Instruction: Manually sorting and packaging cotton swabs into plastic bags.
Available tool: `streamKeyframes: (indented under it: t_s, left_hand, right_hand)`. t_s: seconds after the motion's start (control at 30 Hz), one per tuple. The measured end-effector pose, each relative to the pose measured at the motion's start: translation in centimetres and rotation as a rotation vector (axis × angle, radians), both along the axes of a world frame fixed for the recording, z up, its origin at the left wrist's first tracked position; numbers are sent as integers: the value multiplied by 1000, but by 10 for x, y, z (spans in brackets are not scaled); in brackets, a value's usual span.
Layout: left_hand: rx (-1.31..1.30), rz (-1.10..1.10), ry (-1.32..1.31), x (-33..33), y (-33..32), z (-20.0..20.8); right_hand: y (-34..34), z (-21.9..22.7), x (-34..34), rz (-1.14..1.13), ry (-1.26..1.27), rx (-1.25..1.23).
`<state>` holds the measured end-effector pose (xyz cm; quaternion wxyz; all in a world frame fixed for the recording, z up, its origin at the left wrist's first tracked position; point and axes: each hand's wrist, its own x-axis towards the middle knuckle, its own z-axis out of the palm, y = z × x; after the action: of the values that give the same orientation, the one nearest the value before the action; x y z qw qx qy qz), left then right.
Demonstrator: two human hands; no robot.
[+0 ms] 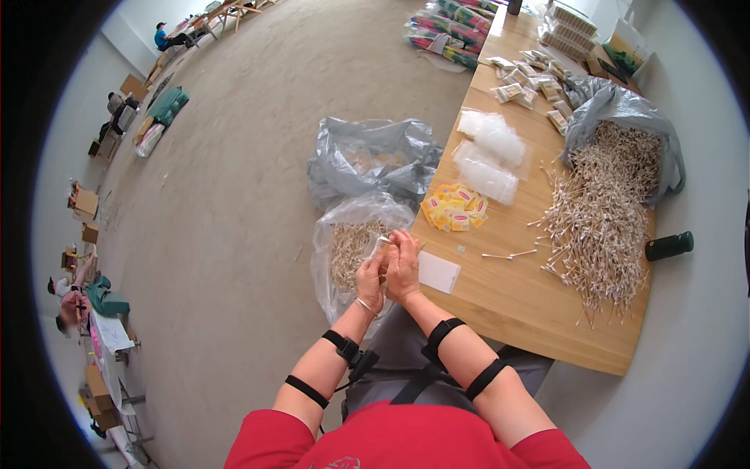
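My left hand and my right hand are together just off the table's left edge. Between them is a small bundle of cotton swabs, its white tips showing above the left fingers. Both hands are closed around it; whether a wrapper surrounds it is too small to tell. Below lies a clear plastic bag with many loose swabs inside. Close to my right hand, a white card rests on the wooden table. Beyond it are yellow printed cards in a heap and stacked clear plastic sleeves.
A big pile of cotton swabs spills from a grey bag along the table's right side, beside a dark green bottle. Filled swab packs lie farther back. A second grey bag is left of the table. Other people sit far left.
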<state>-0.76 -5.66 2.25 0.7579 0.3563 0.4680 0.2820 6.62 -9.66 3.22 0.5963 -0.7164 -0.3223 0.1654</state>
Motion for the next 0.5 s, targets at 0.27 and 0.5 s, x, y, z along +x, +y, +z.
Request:
streamKeyframes:
  t_s: [0.27, 0.5]
  left_hand:
    - [19, 59, 44, 1, -15, -8]
    - [-44, 20, -72, 5, -5, 0]
  right_hand:
    - [-3, 7, -2, 68, -54, 31]
    - [3, 4, -2, 3, -24, -46]
